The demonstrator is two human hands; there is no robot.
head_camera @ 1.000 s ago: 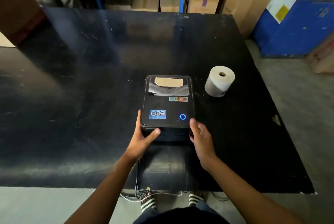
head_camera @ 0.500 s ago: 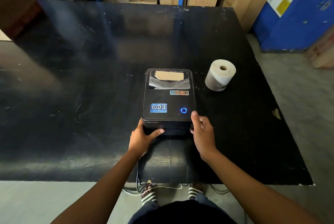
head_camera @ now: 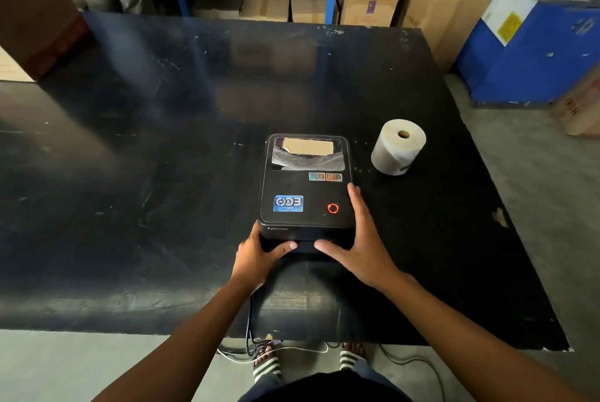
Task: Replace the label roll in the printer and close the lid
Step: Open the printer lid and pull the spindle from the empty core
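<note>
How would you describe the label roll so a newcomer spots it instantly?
Start at the big black table, then find the black printer near its front edge. Just right of the printer, apart from it, stands the label roll: a pale upright cylinder, the only light-coloured object on the table.

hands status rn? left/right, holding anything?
Left hand: curled in a grip on the printer at its front left corner.
Right hand: fingers straight, resting along the printer's right edge; open.

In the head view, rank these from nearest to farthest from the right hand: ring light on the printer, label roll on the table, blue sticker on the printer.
From the right hand:
1. Ring light, glowing red, just left of the fingers.
2. Blue sticker, further left on the lid.
3. Label roll, standing on the table, beyond and to the right.
</note>
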